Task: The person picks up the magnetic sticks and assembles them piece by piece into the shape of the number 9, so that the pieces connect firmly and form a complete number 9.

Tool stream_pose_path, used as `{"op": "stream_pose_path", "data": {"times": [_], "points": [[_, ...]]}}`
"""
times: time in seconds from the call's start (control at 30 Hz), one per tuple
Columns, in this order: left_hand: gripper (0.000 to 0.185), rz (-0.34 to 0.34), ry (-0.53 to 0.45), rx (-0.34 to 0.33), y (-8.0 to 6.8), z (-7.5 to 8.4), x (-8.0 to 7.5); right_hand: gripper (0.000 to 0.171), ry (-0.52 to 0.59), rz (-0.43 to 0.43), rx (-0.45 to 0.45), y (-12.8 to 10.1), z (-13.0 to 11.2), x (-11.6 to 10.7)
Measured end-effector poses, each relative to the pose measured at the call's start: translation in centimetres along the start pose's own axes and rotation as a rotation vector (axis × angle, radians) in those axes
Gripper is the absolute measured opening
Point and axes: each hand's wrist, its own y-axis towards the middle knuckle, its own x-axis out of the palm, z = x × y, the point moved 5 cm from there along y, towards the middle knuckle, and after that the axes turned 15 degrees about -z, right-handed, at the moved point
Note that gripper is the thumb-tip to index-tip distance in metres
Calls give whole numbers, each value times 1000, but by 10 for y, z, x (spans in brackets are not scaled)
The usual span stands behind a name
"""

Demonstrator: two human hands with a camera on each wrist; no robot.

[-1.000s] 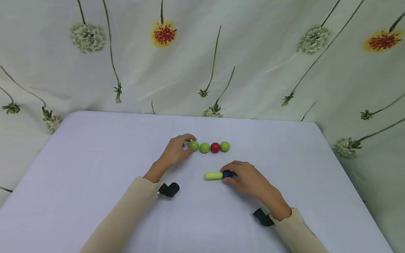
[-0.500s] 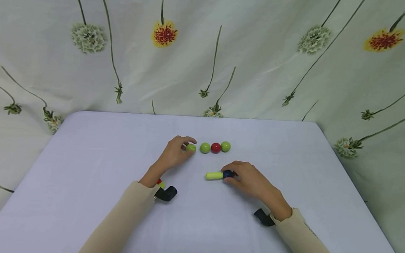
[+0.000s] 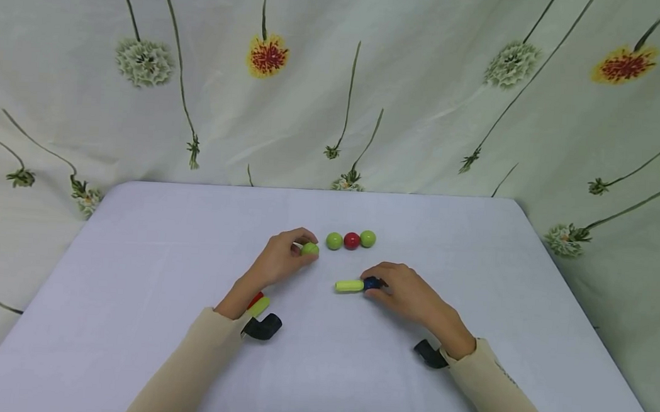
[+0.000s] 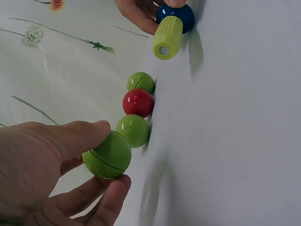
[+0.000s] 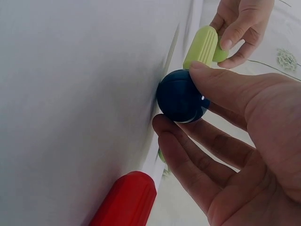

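My left hand (image 3: 303, 247) pinches a green ball (image 3: 309, 249) between thumb and fingers, a little apart from a row of balls: green (image 3: 334, 240), red (image 3: 352, 240), green (image 3: 368, 238). The left wrist view shows that held green ball (image 4: 107, 155) beside the row's nearest green ball (image 4: 133, 130). My right hand (image 3: 377, 285) grips a dark blue ball (image 3: 370, 283) joined to a yellow-green cylinder (image 3: 349, 286) lying on the white table (image 3: 134, 251). In the right wrist view my fingers curl round the blue ball (image 5: 181, 96).
A red and yellow-green piece (image 3: 257, 303) lies by my left wrist, and a red cylinder (image 5: 124, 200) shows in the right wrist view. Black camera mounts (image 3: 262, 326) sit at both wrists. A flowered curtain (image 3: 338, 74) hangs behind the table's far edge.
My left hand has drawn the leftmost green ball out of the row, back toward me. The red and yellow-green piece has come into view by my left wrist. The right hand stayed put.
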Motion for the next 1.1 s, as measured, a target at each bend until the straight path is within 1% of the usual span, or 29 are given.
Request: {"op": "stream_pose_path", "data": {"times": [0.1,0.33,0.53,0.8,0.97,1.1], "points": [[28,-15,-4,15,-5,1,1,29,3,-6,5,0,0,0],[29,-45,-11,35,-9,4,8,29,-7,-7,8,0,1,-1],[28,-60,-13,41,-9,6,17,28,0,-11,22,2,3,-2],[28,-88,-35,42,-8,4,29,28,1,7,9,7,2,-6],[28,-94,-41,38,-8,2,33,28,-8,21,21,11,2,-6],[28,-93,-49,42,-9,5,34,28,-14,32,20,12,1,-6]]}}
